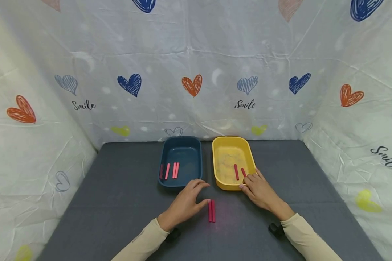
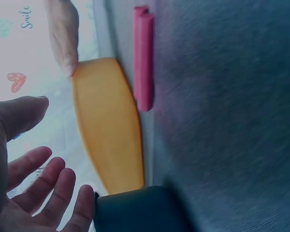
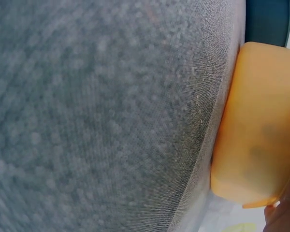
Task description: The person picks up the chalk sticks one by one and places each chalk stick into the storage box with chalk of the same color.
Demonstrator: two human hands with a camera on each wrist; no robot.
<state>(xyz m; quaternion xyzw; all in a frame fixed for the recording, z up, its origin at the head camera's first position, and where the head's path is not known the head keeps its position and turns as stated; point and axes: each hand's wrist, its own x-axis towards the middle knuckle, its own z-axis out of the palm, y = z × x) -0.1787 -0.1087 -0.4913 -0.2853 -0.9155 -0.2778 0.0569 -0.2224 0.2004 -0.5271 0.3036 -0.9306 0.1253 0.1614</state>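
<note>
My left hand (image 1: 187, 203) hovers over the table beside two dark pink sticks (image 1: 211, 211) that lie side by side. Its thumb and fingers are spread, with nothing between them in the left wrist view. The right hand (image 1: 259, 188) is at the near right corner of a yellow tray (image 1: 219, 177), gripping its rim. One fingertip reaches inside, close to the lower end of a red stick (image 1: 243, 172). Another red stick (image 1: 236, 172) lies to its left in that tray. Several pink sticks (image 1: 167, 171) are in the dark blue tray (image 1: 180, 183).
Both trays stand near the back of the grey table (image 1: 127, 203), with a narrow gap between them. A white curtain (image 1: 215, 36) with printed hearts surrounds the table at the back and sides.
</note>
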